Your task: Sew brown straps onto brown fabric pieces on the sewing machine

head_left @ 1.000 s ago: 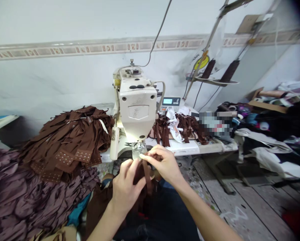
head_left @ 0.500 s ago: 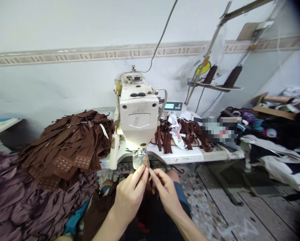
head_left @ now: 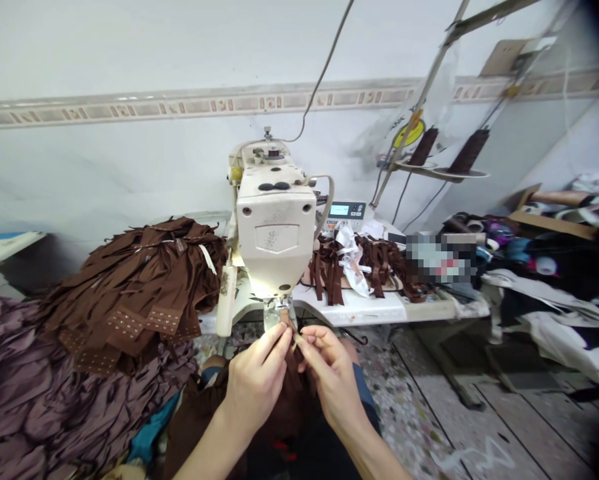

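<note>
A white sewing machine (head_left: pixel 278 267) stands straight ahead. Just below its head, my left hand (head_left: pixel 259 377) pinches a narrow brown fabric strap (head_left: pixel 285 319) whose far end lies under the machine's needle area. Close beside it, my right hand (head_left: pixel 332 377) has thumb and fingers bent together at the strap's right edge, on a small light piece that is hard to make out. More dark brown fabric (head_left: pixel 194 427) hangs from my hands and lies over my lap. The needle itself is hidden.
Left of the machine lies a heap of brown garments (head_left: pixel 149 287) with hook-and-eye rows, above mauve fabric (head_left: pixel 39 393). Brown straps (head_left: pixel 379 267) and a white ribbon (head_left: pixel 350 260) rest on the right of the table. Thread cones (head_left: pixel 469 152) stand on a rack.
My right hand's fingers have lifted and curled a little more, shifting slightly left. The strap near the needle area now shows more plainly, and my left hand has moved slightly left.
</note>
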